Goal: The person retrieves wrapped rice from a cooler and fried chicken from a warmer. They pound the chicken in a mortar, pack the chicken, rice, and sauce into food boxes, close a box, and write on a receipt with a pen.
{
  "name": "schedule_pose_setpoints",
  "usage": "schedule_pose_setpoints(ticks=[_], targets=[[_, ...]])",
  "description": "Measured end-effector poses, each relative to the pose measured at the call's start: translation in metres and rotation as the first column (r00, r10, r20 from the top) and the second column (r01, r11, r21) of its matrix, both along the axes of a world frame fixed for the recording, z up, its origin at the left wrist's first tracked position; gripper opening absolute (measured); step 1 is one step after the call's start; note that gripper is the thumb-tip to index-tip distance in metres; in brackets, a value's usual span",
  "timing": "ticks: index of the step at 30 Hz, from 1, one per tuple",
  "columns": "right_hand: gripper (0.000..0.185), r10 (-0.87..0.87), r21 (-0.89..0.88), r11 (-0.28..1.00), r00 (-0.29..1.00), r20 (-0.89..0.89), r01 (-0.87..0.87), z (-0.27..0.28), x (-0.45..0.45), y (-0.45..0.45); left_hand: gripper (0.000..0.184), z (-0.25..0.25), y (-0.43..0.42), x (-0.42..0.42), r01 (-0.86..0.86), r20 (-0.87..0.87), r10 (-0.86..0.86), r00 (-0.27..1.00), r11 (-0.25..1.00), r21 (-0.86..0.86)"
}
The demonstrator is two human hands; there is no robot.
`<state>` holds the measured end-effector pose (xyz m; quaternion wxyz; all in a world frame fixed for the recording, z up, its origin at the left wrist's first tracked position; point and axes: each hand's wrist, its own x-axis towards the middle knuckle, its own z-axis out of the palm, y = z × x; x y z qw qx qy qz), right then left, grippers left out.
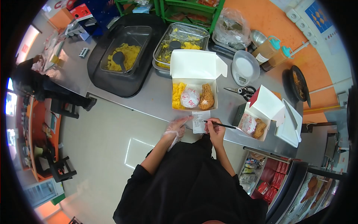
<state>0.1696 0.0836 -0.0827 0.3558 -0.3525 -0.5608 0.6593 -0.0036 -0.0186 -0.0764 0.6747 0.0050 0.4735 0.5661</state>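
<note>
The writing on the small white paper (201,122) is too tiny to read. The paper's low part is near the dark clothes, and its top edge is just by the big open box (198,64). The left hand (176,128) wears a thin see-through glove. Its fingers point at the paper's left edge, but I cannot tell if they pinch it. The right hand (213,130) is bare and pinches a black pen (222,124), with the tip over the paper's right side. The pen's back end points to the small open box (264,108).

The big box sits on the worktop (151,102) with its lid up. It holds yellow food (178,98), a round wrapped pack (190,98) and a crispy brown piece (206,97). The small box holds a pack and a brown piece too. Scissors (246,92) lie between the boxes, a bit farther back. A knife (291,115) lies on a white board (287,133) to the right. Farther back are a scale (244,70), two glass trays (125,70) and a green rack (186,5), cut off at the top. A person (41,82) in dark clothes is far left, with the face hard to see.
</note>
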Motion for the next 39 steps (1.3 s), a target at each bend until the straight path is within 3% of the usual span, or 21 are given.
schedule_pose_setpoints(ticks=[9, 19, 24, 30, 39], targets=[[0.01, 0.055, 0.307, 0.945, 0.978, 0.201, -0.116, -0.014, -0.001, -0.006, 0.028, -0.003, 0.001, 0.002, -0.026, -0.014, 0.026, 1.0, 1.0, -0.002], [0.01, 0.077, 0.375, 0.91, 0.961, 0.266, -0.177, -0.006, -0.002, -0.004, 0.029, -0.009, 0.002, 0.003, -0.038, -0.001, 0.038, 0.999, 0.999, 0.025], [0.01, -0.018, 0.374, 0.924, 0.97, 0.243, -0.077, -0.011, -0.003, -0.009, 0.027, -0.014, 0.002, 0.005, -0.069, -0.031, 0.07, 0.997, 0.997, 0.028], [0.01, 0.058, 0.283, 0.953, 0.979, 0.194, -0.112, -0.01, 0.001, -0.007, 0.028, -0.003, -0.001, 0.002, -0.032, -0.035, 0.035, 0.999, 0.996, 0.078], [0.01, 0.041, 0.353, 0.925, 0.962, 0.271, -0.139, -0.009, 0.003, -0.006, 0.027, -0.009, 0.002, 0.006, -0.067, -0.116, 0.07, 0.991, 0.997, 0.026]])
